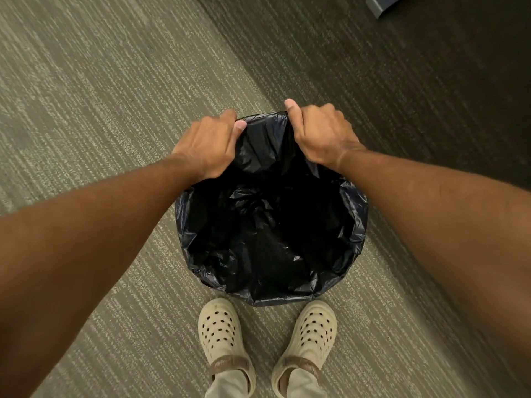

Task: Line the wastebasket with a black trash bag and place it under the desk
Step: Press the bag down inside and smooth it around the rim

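At the centre of the frame, in the head view, a black trash bag (270,225) stood open on the carpet (100,96), its mouth spread wide and roughly round, its inside a dark, crinkled hollow. The wastebasket itself could not be made out; the black film covered everything from the rim down, so only the bag's folded-over edge showed along the left, right and lower sides.

Both hands were at the far edge of the bag, in the upper middle of the frame. The left hand (209,145) was closed on the film at the upper left of the mouth, fingers curled over the outer side and the thumb pressed on the inner side. The right hand (319,133) was clamped on the film at the upper right of the mouth, thumb pointing up, fingers wrapped round the outside. Between the two hands a short stretch of plastic rose in a gathered ridge, higher than the rest of the rim. Both forearms reached in from the lower corners of the frame.

Just below the bag, at the bottom centre, stood two cream perforated clogs (221,331), toes nearly touching its near edge. At the upper right corner a grey furniture foot (379,5) rested on a darker band of carpet.
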A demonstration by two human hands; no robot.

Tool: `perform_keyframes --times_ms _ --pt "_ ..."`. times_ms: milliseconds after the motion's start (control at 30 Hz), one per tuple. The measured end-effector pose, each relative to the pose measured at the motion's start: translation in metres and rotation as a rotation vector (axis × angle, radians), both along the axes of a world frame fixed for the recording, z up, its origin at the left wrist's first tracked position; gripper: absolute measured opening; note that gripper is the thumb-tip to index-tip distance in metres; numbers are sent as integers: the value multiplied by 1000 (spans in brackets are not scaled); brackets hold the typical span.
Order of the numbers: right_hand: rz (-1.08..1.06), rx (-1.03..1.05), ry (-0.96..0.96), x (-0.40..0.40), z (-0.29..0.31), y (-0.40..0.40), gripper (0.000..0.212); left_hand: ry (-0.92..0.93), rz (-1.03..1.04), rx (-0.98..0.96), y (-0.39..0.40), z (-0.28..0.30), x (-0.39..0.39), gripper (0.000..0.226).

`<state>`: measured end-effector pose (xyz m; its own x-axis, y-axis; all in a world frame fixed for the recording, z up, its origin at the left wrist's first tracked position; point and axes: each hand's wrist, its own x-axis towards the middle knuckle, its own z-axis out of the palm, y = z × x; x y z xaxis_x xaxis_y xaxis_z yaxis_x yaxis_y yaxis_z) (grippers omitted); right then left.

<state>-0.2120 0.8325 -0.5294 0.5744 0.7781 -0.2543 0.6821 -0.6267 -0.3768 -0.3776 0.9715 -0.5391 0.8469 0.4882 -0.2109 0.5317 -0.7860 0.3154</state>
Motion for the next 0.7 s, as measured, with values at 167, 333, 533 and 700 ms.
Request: perform_keyframes --times_ms 167,333,533,700 --pt "-63 52 -35 3 0 -6 61 -157 72 -102 -1 4 -6 36" --pt "-315 54 93 2 5 -49 55 -156 445 -174 -22 11 -49 44" --pt "-605 -42 243 -20 6 -84 62 -76 786 -272 -45 11 -78 49" --pt "-738 25 253 -26 3 -79 69 -144 992 -370 -56 5 -73 64"
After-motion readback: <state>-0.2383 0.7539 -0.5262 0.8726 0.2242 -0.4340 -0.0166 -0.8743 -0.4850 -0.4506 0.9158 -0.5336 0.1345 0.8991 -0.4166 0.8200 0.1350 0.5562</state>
